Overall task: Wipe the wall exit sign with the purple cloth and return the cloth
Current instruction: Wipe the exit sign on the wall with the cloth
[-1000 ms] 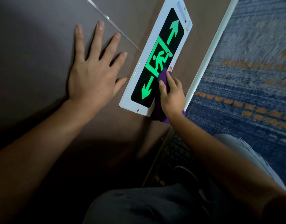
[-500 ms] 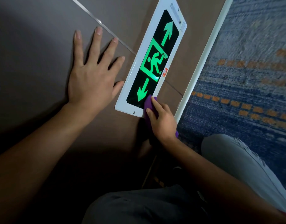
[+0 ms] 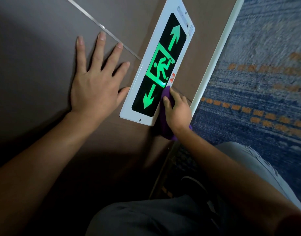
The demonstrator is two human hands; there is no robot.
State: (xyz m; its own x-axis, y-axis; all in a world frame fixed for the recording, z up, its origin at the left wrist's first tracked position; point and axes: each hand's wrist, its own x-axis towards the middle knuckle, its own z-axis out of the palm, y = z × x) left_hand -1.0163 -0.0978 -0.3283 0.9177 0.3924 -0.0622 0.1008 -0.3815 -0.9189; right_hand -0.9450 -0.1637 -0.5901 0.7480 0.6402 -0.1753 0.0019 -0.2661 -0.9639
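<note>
Sign [image 3: 160, 68] glows low on the wall. Right hand [image 3: 177, 112] pinches the cloth [image 3: 165, 114] against its lower right edge; left hand [image 3: 95, 79] lies spread flat beside it. Hard rubbing could loosen the sign.

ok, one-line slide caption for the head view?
Right hand wipes the lit exit sign with a purple cloth; left hand lies flat on the wall beside it.
</note>
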